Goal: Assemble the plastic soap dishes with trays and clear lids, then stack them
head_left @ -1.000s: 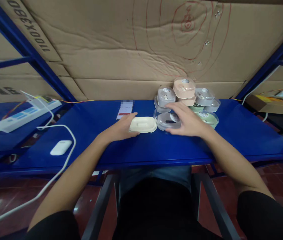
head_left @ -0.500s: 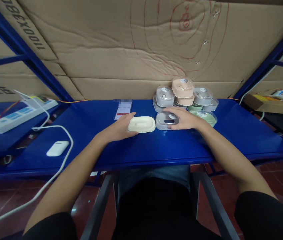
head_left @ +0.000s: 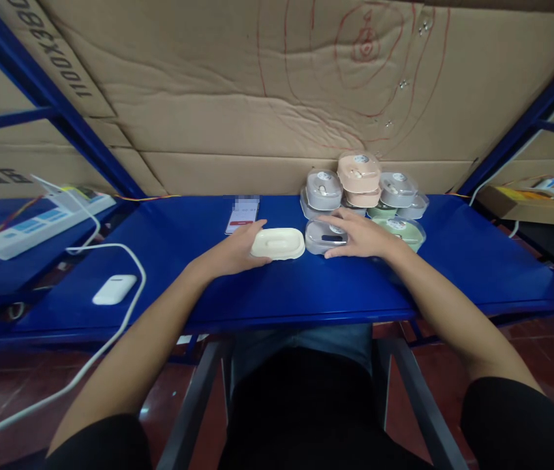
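Observation:
On the blue table, a cream oval dish [head_left: 279,243] lies in front of me, with my left hand [head_left: 238,251] closed round its left end, thumb and fingers on opposite sides. Just right of the dish stands a grey box with a clear lid [head_left: 323,236]. My right hand [head_left: 362,236] wraps round the right end of that box, fingers along the back and thumb at the front. Right behind my right hand, a green box with a clear lid [head_left: 406,232] is partly hidden by the hand.
Several lidded boxes in grey, peach and green are stacked at the back, the peach box [head_left: 359,171] on top. A phone [head_left: 243,215] lies behind my left hand. At left are a white earphone case [head_left: 115,290], a cable and a power strip [head_left: 44,223].
The fingers of my right hand have shifted slightly on the grey box, the thumb now a little further left. The whole view has moved very slightly.

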The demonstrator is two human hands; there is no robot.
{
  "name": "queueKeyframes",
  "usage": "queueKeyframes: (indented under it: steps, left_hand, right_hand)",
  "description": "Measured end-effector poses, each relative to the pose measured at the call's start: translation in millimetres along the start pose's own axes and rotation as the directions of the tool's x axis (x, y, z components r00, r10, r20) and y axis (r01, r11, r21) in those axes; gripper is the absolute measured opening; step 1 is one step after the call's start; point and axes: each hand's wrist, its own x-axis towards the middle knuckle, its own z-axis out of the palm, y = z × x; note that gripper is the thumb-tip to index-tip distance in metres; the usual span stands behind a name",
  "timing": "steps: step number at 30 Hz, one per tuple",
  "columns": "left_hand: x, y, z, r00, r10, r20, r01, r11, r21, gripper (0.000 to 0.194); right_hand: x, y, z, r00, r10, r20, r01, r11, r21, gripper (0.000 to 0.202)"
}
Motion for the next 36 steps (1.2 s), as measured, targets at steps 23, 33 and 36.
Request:
queueKeyframes:
  steps: [23,33,36]
  left_hand:
    - [0,2,0.9,1.0,-0.002,-0.029,0.0,0.998,-0.066,0.112]
    - [15,31,39.6,0.985,0.043,-0.165,-0.093,0.946,-0.311,0.137]
    - [18,31,46.5,0.985,0.055,-0.163,-0.106,0.939,-0.327,0.14]
  right_hand:
    - [-5,2,-6,0.998,0.051,-0.04,-0.049,0.997,0.051,0.106]
    - [12,-41,9,0.998,-0.026,-0.054,0.034,0.988,0.151,0.105]
    - [17,-46,17,0.998,-0.047,-0.041,0.052,0.99,0.134,0.105]
